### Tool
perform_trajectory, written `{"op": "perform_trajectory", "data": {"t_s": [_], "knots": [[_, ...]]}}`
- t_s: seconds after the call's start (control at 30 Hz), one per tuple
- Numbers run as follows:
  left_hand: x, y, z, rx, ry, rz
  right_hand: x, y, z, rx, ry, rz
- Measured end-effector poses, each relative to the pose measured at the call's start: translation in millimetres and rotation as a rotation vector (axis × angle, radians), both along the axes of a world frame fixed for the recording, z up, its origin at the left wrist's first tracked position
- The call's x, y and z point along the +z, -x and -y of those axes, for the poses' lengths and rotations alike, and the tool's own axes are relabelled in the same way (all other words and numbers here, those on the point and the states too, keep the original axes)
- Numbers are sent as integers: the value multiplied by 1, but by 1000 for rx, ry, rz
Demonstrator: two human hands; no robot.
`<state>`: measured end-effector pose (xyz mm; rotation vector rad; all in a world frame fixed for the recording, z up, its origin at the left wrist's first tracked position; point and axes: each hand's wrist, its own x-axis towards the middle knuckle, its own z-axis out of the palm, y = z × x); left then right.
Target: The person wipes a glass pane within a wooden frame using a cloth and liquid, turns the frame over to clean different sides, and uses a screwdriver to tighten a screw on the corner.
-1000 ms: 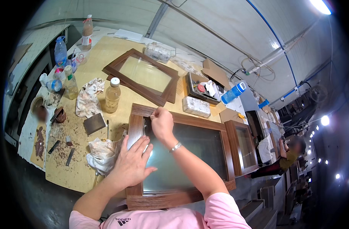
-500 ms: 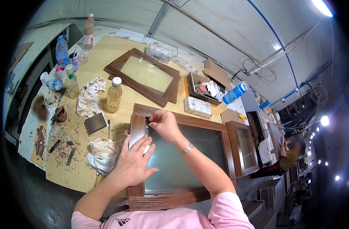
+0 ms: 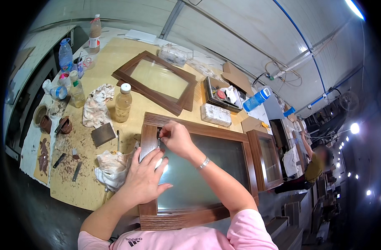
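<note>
A brown wood-framed glass panel (image 3: 236,137) lies on the bench in front of me. My left hand (image 3: 144,177) rests on its left side, fingers stretched over the wood and the glass edge, thumb apart. Something small and white (image 3: 159,163) shows by those fingers; its kind is unclear. At the upper left inner corner of the frame, my right hand (image 3: 176,137) is closed in a pinch. A thin dark piece shows below its fingertips along the inner edge, but what they grip is mostly hidden.
Stained rags (image 3: 111,168), a dark square block (image 3: 103,135) and a bottle of cloudy liquid (image 3: 123,103) sit left of the panel. Farther back lie stacked wooden frames (image 3: 180,106), a white block (image 3: 215,115) and a blue bottle (image 3: 256,100). Another person (image 3: 313,168) stands far right.
My right hand has shifted slightly left and stays pinched at the frame's inner edge. My left hand has barely moved. The person at the far right has raised an arm.
</note>
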<state>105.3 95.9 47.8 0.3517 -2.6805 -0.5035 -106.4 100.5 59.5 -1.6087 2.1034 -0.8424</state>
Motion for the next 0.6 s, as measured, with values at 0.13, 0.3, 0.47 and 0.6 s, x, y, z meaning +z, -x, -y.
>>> {"op": "perform_trajectory", "data": {"t_s": [0.13,0.3,0.47,0.6], "knots": [[-1,0,0,-2,0,-8,1,-2,-1,-22,56,0],[1,-1,1,-4,3,-10,0,2,5,6,72,-77],[3,0,0,-8,3,-7,3,16,19,82,19,-96],[3,0,0,-7,-7,6,17,14,19,133,-56,-108]]}}
